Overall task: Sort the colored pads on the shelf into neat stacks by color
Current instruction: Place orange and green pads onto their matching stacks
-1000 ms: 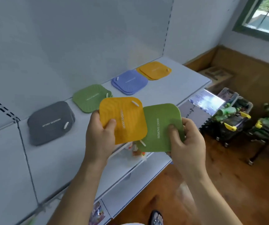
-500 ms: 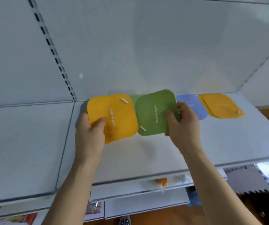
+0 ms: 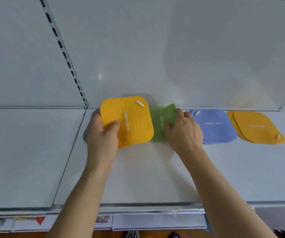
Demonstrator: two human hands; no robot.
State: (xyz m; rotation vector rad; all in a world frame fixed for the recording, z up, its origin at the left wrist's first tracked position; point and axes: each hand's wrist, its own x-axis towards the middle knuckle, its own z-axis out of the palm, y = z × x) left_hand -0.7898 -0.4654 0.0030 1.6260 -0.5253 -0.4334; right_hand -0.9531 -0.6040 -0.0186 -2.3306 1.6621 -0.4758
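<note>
Left hand (image 3: 102, 134) pinches the yellow pad (image 3: 129, 121) at its near-left corner; right hand (image 3: 183, 131) presses the green pad (image 3: 162, 121) beside it onto the shelf (image 3: 155, 177). Pads appear thin, light, floppy; edge grips should suffice.

Bare shelf (image 3: 147, 177) in front lies open — the blue stack (image 3: 214, 126) and yellow stack (image 3: 256, 127) crowd the right.

Pale grey shelf (image 3: 138, 182), slotted upright (image 3: 64, 54), glossy back panel (image 3: 172, 48)
</note>
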